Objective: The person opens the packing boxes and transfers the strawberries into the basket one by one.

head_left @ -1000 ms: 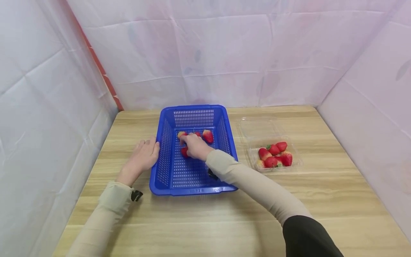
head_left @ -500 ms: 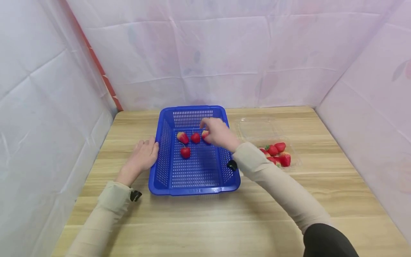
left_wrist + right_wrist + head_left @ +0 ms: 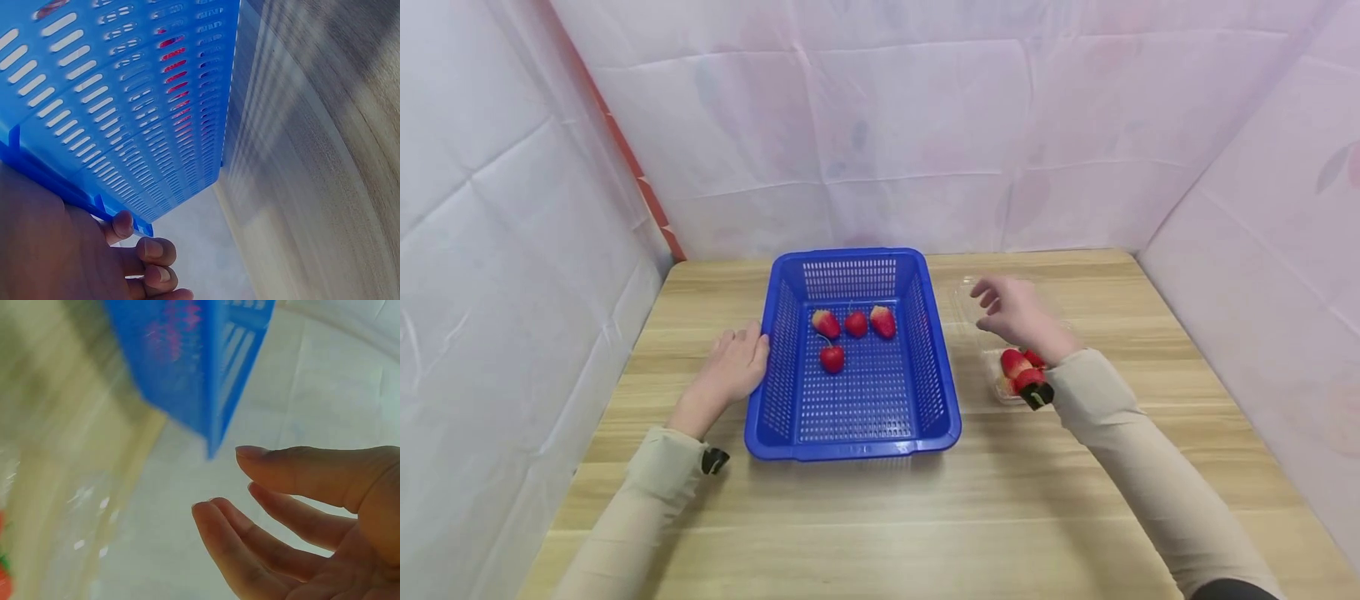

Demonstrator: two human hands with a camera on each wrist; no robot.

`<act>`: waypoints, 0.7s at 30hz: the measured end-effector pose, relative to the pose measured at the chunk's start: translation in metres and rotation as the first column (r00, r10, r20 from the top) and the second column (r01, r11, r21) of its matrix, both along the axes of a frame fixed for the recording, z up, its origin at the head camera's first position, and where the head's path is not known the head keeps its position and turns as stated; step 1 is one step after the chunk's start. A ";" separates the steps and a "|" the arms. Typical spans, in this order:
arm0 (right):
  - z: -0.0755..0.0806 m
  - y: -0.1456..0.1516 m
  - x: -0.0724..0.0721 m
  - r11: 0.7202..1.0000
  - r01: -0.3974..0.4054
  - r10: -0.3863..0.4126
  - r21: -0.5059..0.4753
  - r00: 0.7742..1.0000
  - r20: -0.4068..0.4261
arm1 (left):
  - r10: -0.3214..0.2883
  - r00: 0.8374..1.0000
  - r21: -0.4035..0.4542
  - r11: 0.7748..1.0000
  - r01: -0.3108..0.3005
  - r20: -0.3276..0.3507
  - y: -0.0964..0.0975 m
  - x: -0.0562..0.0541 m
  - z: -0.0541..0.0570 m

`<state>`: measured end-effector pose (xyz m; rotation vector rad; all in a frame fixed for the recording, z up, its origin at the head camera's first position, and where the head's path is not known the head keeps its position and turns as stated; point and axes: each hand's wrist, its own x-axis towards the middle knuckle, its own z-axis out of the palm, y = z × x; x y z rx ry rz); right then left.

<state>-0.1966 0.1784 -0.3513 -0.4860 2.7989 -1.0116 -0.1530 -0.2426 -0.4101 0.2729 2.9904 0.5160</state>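
From the head, pale cloth walls (image 3: 917,125) stand round a wooden table (image 3: 850,533); two strawberries (image 3: 883,322) and two cherries (image 3: 831,359) lie in a blue basket (image 3: 854,450), and the empty, loose right hand (image 3: 1018,315) hangs over a clear box (image 3: 992,373). From the left wrist, the relaxed left hand (image 3: 69,250) touches the basket's edge (image 3: 755,417); from the right wrist, wood shows between basket and box.

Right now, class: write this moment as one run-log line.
left hand: touching basket rim | right hand: empty, near box | basket: two strawberries, two cherries | box: more strawberries
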 end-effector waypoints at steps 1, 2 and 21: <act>-0.004 0.007 0.001 1.000 0.008 -0.008 -0.002 1.000 0.012 | 0.000 1.000 0.002 1.000 0.000 0.001 0.000 0.000 0.000; -0.008 0.014 0.001 1.000 0.014 -0.014 -0.009 1.000 0.023 | 0.001 1.000 0.004 1.000 -0.001 0.003 0.000 0.000 0.000; -0.071 0.084 0.017 0.978 0.172 -0.184 0.120 0.979 0.094 | 0.003 1.000 0.005 1.000 -0.003 -0.011 0.001 0.001 -0.001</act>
